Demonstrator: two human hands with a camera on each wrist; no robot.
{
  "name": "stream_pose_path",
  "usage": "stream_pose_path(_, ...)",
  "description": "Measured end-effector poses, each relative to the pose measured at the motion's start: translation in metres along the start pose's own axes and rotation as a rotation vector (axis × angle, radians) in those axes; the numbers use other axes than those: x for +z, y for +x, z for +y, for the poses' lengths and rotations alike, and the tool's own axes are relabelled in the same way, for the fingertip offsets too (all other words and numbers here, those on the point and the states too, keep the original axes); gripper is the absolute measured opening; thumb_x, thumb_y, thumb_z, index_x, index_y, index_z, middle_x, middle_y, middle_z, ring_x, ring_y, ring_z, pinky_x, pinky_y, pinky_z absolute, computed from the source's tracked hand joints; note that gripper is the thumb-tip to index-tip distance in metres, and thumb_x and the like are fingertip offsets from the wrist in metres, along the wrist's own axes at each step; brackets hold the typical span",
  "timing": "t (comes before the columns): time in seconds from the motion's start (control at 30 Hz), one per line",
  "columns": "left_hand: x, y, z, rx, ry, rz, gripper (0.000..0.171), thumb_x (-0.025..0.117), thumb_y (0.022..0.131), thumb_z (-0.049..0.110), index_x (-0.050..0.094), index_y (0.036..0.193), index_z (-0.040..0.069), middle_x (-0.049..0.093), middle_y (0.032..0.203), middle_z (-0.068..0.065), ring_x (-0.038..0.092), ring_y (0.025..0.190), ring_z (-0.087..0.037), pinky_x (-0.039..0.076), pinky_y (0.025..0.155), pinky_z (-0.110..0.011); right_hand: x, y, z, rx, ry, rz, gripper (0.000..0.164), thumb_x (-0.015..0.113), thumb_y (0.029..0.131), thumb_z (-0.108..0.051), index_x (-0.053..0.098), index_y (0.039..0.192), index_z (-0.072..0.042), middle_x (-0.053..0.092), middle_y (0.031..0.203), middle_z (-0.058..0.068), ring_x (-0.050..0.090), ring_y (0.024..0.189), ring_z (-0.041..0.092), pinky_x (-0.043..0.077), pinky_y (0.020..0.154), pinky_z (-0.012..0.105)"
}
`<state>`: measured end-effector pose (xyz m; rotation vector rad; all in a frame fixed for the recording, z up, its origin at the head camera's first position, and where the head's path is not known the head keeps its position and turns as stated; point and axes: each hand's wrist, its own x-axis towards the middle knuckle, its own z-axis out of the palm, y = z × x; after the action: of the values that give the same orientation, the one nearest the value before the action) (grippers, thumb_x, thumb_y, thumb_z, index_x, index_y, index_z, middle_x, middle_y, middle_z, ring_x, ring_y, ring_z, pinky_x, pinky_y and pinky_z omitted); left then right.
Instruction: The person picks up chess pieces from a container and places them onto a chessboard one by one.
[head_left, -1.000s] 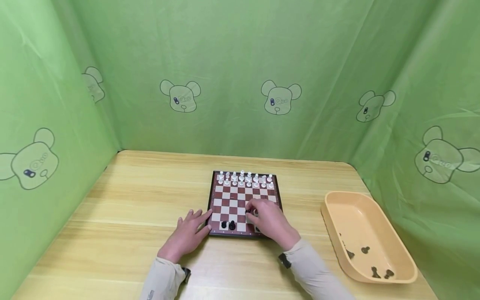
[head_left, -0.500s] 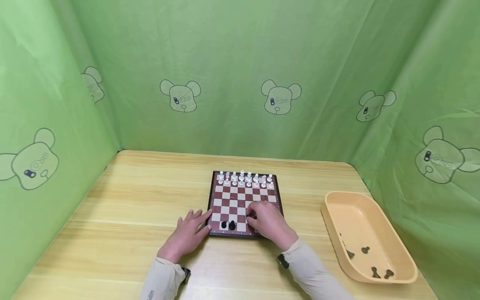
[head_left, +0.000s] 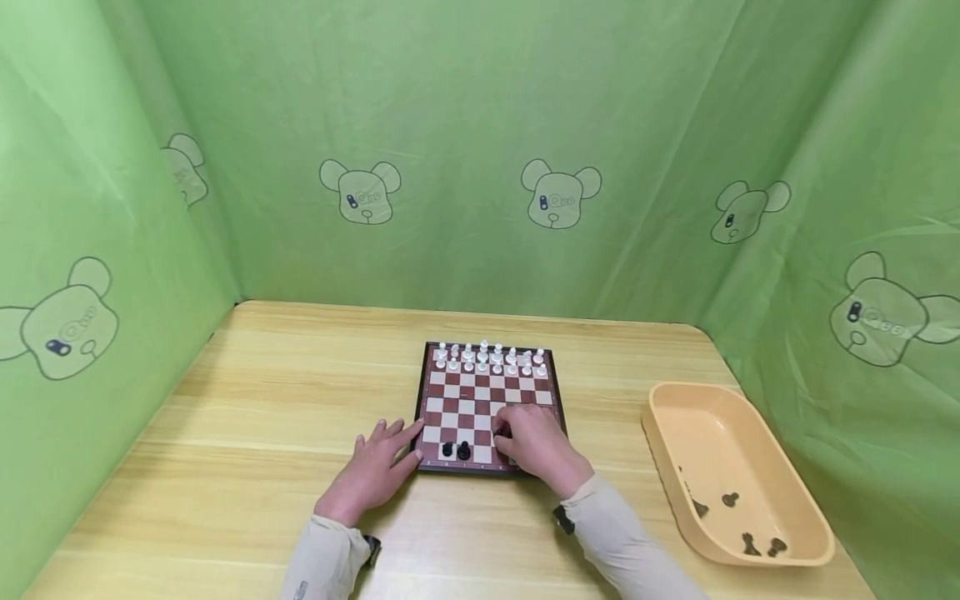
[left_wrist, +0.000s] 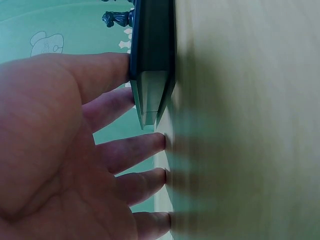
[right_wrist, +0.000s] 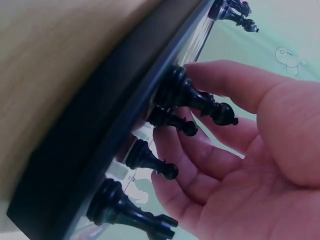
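My left hand [head_left: 371,475] is spread beside the chessboard [head_left: 457,407], thumb and index finger touching its left edge. In the left wrist view its other fingertips rest on the table. Over the board's near right part, my right hand [head_left: 542,442] pinches a small black chess piece [head_left: 503,430], mostly hidden by the fingers. The right wrist view shows a black bishop [right_wrist: 200,99], pawns [right_wrist: 152,160] and a rook [right_wrist: 127,210] standing close to that hand. Two black pieces [head_left: 464,451] stand at the near left. White chess pieces [head_left: 497,357] fill the two far rows.
An orange-beige plastic tray [head_left: 701,408] stands on the table [head_left: 300,367] to the right, with several dark chess pieces [head_left: 731,500] lying in it. Green cloth [head_left: 465,100] printed with bear heads surrounds the table at the back and sides.
My right hand has shifted slightly down and toward me over the board, lowering the black chess piece. The left hand stays at the board's edge.
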<state>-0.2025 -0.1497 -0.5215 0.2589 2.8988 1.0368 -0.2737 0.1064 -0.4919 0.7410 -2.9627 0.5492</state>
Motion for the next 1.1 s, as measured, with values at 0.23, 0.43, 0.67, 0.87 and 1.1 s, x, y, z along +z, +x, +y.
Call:
stream_pose_path(0.23, -0.004, 0.002, 0.001, 0.004, 0.001, 0.0, 0.05, 0.056, 0.107, 0.028, 0.049, 0.155, 0.014, 0.04, 0.158, -0.029, 0.024, 0.149, -0.055, 0.01, 0.117, -0.077, -0.004, 0.001, -0.001, -0.01, 0.004, -0.001, 0.008, 0.081, 0.087, -0.011, 0.075, 0.092, -0.011, 0.071, 0.085, 0.001, 0.059, 0.076, 0.018, 0.052, 0.075, 0.039)
stream_pose_path(0.43, -0.004, 0.003, 0.0, 0.003, 0.002, 0.002, 0.05, 0.056, 0.107, 0.029, 0.049, 0.155, 0.014, 0.04, 0.158, -0.028, 0.024, 0.15, -0.055, 0.009, 0.118, -0.076, -0.01, -0.007, 0.0, -0.016, 0.098, 0.008, 0.02, 0.081, 0.088, -0.014, 0.075, 0.107, -0.01, 0.075, 0.104, 0.004, 0.068, 0.1, 0.025, 0.054, 0.096, 0.047)
stream_pose_path(0.67, 0.004, -0.003, -0.003, -0.024, -0.025, -0.012, 0.051, 0.056, 0.107, 0.031, 0.049, 0.155, 0.016, 0.039, 0.159, -0.027, 0.023, 0.15, -0.054, 0.008, 0.118, -0.076, -0.027, -0.033, 0.012, 0.026, 0.224, 0.021, 0.021, 0.077, 0.092, -0.016, 0.073, 0.112, -0.009, 0.073, 0.11, 0.007, 0.065, 0.107, 0.029, 0.052, 0.1, 0.053)
stream_pose_path(0.87, 0.005, -0.006, -0.004, -0.019, -0.035, 0.001, 0.051, 0.058, 0.106, 0.032, 0.051, 0.154, 0.016, 0.041, 0.158, -0.027, 0.025, 0.149, -0.055, 0.009, 0.117, -0.077, -0.056, -0.067, 0.041, 0.053, 0.249, 0.077, 0.023, 0.074, 0.095, -0.018, 0.072, 0.116, -0.006, 0.071, 0.122, 0.012, 0.063, 0.119, 0.037, 0.046, 0.107, 0.061)
stream_pose_path(1.1, 0.001, -0.004, 0.0, -0.012, -0.036, 0.002, 0.051, 0.058, 0.106, 0.032, 0.051, 0.154, 0.016, 0.04, 0.158, -0.028, 0.024, 0.15, -0.055, 0.009, 0.117, -0.077, -0.097, -0.116, 0.09, 0.136, 0.148, 0.208, 0.032, 0.074, 0.097, -0.023, 0.071, 0.121, -0.001, 0.072, 0.119, 0.018, 0.067, 0.108, 0.039, 0.054, 0.093, 0.061)
